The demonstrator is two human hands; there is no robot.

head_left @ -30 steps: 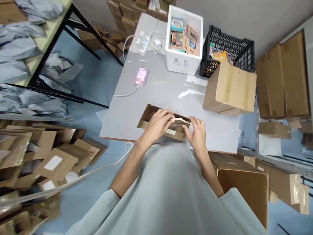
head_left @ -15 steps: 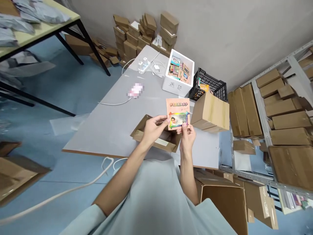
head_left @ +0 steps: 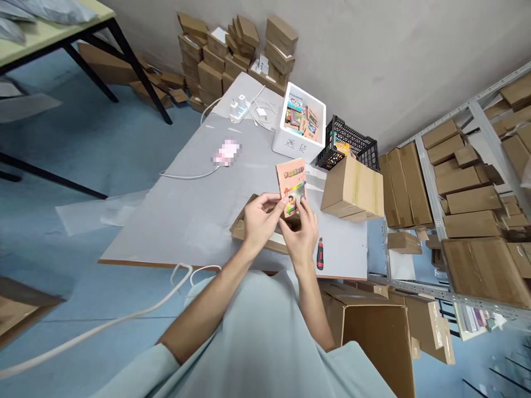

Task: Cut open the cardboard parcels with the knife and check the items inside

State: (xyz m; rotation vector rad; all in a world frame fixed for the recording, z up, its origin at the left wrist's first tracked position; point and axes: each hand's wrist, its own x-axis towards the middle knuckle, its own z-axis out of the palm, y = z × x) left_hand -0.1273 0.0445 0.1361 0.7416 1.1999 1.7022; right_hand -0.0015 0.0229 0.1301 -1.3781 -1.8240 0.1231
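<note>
Both hands hold a small peach-coloured booklet (head_left: 291, 172) with a colourful title and a framed picture on its cover. My left hand (head_left: 260, 218) pinches its lower left edge between thumb and fingers. My right hand (head_left: 302, 232) grips its lower right side, with the fingers along the cover. The booklet is turned at an angle, its top leaning away. Beneath the hands is an open cardboard box (head_left: 238, 228) on the grey table (head_left: 186, 221), mostly hidden by them. A red and black utility knife (head_left: 320, 254) lies right of my right hand.
Behind stand a white foam box (head_left: 296, 145) of small booklets, a black crate (head_left: 352, 135) and a closed carton (head_left: 352, 190). A power strip (head_left: 239, 109) with cables and a blurred pink item (head_left: 226, 153) lie farther left. Shelves (head_left: 477, 221) of cartons stand right.
The booklet has turned from facing me flat to a slanted angle and shifted slightly left. My right hand has moved left, closer to my left hand, and the utility knife has come into view.
</note>
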